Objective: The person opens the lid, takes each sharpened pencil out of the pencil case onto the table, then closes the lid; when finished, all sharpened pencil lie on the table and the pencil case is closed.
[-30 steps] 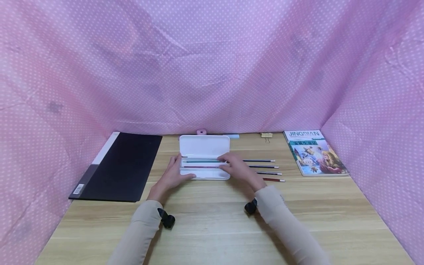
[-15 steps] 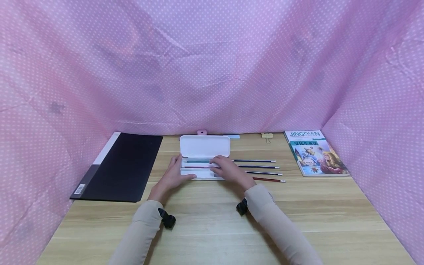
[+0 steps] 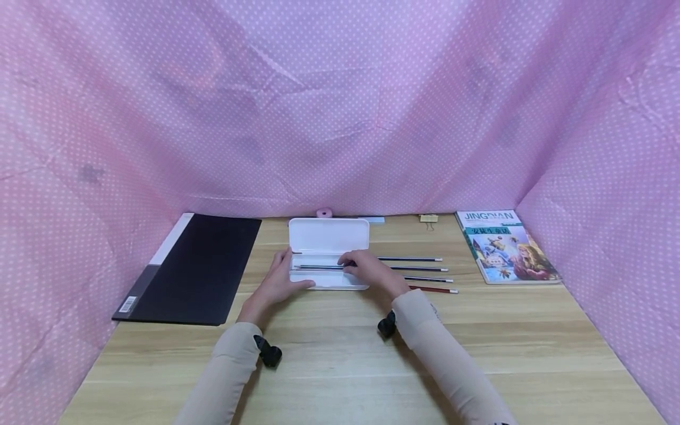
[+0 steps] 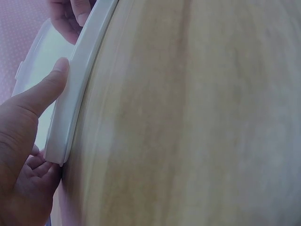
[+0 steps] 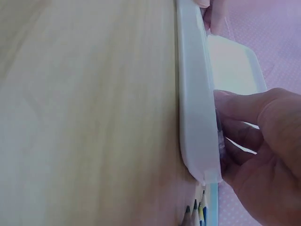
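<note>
A white pencil case [image 3: 329,282] lies with its lid [image 3: 329,235] raised at the middle of the table. My left hand [image 3: 277,284] grips its left end; in the left wrist view the thumb [image 4: 60,66] presses the front wall and the other fingers curl round the end. Slim pencils [image 3: 319,267] lie close together lengthwise inside the case. Over its right half my right hand [image 3: 366,271] reaches in with bent fingers and pinches the pencils, whose right ends it hides. Dark parts of them show beside the fingers in the right wrist view.
Several pencils [image 3: 425,269] lie in rows right of the case, partly behind the right hand. A black folder [image 3: 196,271] is at left, a book [image 3: 504,247] at right. Behind stand a binder clip [image 3: 428,218] and a pink roll [image 3: 324,212], before a pink dotted curtain [image 3: 340,118].
The right hand has moved left over the case, then slightly back right. The teal and maroon pencils, apart before, now lie together along the middle. The left hand stays put.
</note>
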